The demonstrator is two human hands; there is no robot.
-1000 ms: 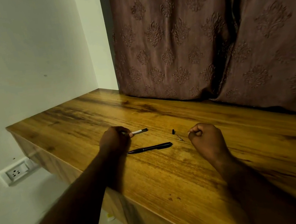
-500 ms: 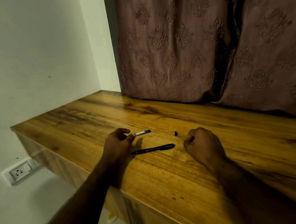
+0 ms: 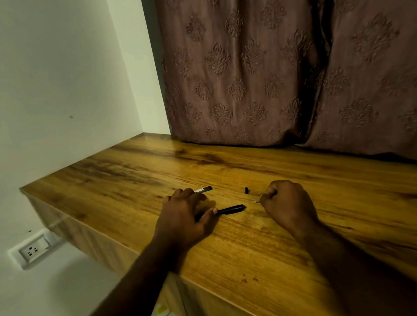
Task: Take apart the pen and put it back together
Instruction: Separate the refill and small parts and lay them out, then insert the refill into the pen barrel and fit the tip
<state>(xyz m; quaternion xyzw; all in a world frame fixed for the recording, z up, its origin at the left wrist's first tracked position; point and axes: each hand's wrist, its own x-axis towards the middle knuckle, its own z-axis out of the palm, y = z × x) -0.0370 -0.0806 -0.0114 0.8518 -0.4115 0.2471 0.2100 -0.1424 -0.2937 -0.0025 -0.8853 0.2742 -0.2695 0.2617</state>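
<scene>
The pen lies in parts on the wooden tabletop (image 3: 244, 256). A black pen barrel (image 3: 232, 209) lies flat between my hands. My left hand (image 3: 184, 216) rests spread over the barrel's left end, with the thumb tip touching it. Just beyond its fingers lies a short black piece with a silver band (image 3: 204, 189). A tiny black cap piece (image 3: 246, 189) sits farther right. My right hand (image 3: 288, 202) is a closed fist on the table, and the pale tip of a thin refill (image 3: 257, 201) pokes out of it to the left.
A brown patterned curtain (image 3: 280, 50) hangs down onto the back of the tabletop. The white wall (image 3: 40, 88) closes the left side, with a socket (image 3: 32, 250) below the table's left edge. The front edge runs diagonally under my forearms.
My left hand has let go of the silver-banded piece and moved down and right onto the black barrel. My right fist has stayed shut on the thin refill and barely moved.
</scene>
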